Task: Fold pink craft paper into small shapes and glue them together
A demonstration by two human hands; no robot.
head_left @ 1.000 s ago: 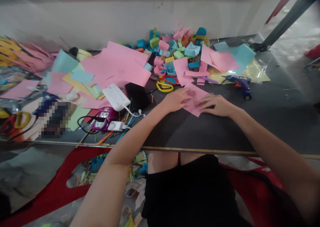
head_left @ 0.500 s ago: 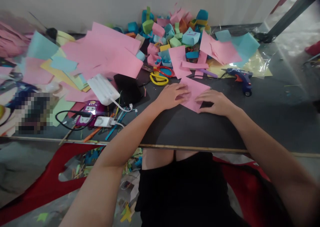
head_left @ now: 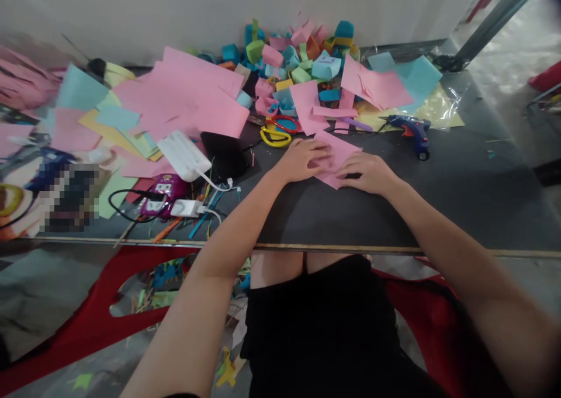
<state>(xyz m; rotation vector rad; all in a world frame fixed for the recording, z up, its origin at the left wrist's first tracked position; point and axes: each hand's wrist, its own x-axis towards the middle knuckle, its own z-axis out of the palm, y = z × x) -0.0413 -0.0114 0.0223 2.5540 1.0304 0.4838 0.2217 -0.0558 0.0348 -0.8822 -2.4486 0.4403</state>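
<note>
The person sits at the dark worktop (head_left: 350, 222) with both hands on one pink sheet (head_left: 339, 151). The sheet lies flat on the worktop, to the left of the blue glue gun (head_left: 414, 132) and a little nearer to the person than it. The left hand (head_left: 302, 159) and the right hand (head_left: 368, 173) rest on the paper with the fingers stretched out and pressing down; they are closed around nothing. To me it looks like a fold being made. For a clean one, I think the edges should meet exactly before any pressing. Then one hand pins the sheet while the other runs along the crease, from the middle outward. Counted: two hands, one sheet under them, one glue gun, and left of the gun two scissors (head_left: 274, 136), with yellow and red handles. The folded coloured pieces (head_left: 302, 65), farther back and left of the gun, are too many to count
</note>
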